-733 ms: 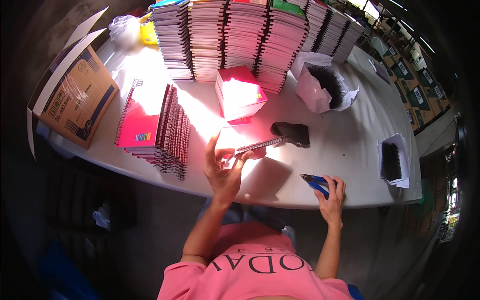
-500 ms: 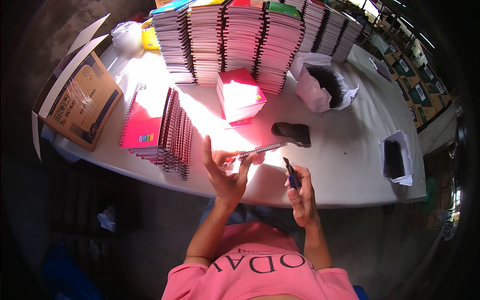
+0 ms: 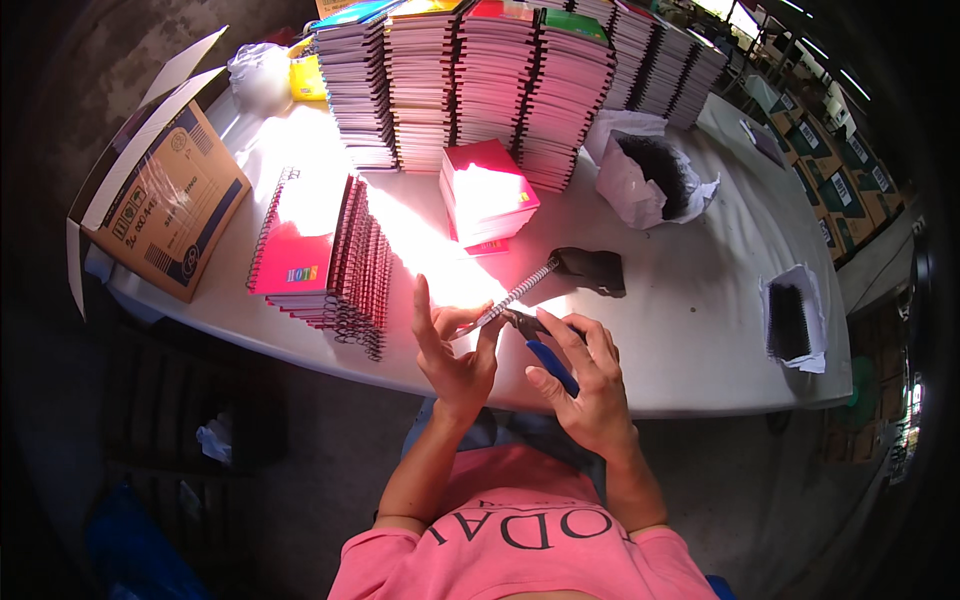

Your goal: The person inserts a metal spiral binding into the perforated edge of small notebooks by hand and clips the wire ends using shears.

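Near the table's front edge, my left hand (image 3: 458,372) grips a spiral notebook (image 3: 522,290), seen almost edge-on with its wire coil slanting up and away. Its index finger points up, off the notebook. My right hand (image 3: 595,400) is wrapped around blue-handled pliers (image 3: 550,364). Their dark jaws are at the near end of the coil; whether they bite the wire I cannot tell. A stack of red spiral notebooks (image 3: 296,245) stands to the left. Beyond my hands sits a pile of red-covered pads (image 3: 488,192), partly washed out by sunlight.
Tall stacks of bound notebooks (image 3: 430,95) line the back of the white-covered table (image 3: 690,350). An open cardboard box (image 3: 170,200) leans at the left. A dark curved object (image 3: 598,272) lies beyond the coil. Paper wrappings with black coils (image 3: 650,180) and a smaller bundle (image 3: 788,318) are right.
My right hand has moved left and brought the pliers to the coil's near end. The notebook has tilted, its coil's far end now pointing more steeply away.
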Available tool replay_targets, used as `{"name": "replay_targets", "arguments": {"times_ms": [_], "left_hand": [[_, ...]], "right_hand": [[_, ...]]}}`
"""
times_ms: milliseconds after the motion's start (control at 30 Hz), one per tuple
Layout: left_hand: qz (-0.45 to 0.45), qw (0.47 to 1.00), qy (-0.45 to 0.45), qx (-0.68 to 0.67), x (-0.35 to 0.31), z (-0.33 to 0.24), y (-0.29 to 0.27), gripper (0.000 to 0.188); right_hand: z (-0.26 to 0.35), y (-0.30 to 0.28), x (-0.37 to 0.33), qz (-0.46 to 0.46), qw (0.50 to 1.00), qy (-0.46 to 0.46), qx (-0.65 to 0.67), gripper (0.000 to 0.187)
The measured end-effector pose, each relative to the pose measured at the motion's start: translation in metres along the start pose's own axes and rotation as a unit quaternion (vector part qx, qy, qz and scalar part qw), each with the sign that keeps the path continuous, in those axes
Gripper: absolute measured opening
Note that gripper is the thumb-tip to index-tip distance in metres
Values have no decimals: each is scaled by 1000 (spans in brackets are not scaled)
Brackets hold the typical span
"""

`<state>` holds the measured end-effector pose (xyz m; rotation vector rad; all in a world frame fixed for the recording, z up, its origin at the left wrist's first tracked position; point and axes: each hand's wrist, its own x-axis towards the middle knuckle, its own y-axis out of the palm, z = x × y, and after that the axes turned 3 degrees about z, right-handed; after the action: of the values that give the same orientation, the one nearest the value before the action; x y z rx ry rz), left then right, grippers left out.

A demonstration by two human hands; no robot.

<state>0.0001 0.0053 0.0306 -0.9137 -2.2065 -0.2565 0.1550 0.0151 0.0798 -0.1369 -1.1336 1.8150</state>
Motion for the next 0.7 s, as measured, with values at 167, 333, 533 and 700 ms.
{"name": "replay_targets", "arguments": {"times_ms": [167, 333, 533, 700], "left_hand": [[-7, 1000, 25, 13, 0, 2, 0, 90], [6, 996, 82, 47, -2, 3, -1, 87], [-65, 991, -63, -97, -1, 0, 5, 88], [-67, 971, -106, -205, 15, -8, -5, 64]], "right_hand": [[5, -3, 3, 34, 999, -19, -2, 49], [-3, 6, -3, 151, 914, 88, 367, 47], [-5, 6, -6, 87, 973, 49, 210, 49], [-74, -8, -38, 1, 953, 233, -192, 51]]}}
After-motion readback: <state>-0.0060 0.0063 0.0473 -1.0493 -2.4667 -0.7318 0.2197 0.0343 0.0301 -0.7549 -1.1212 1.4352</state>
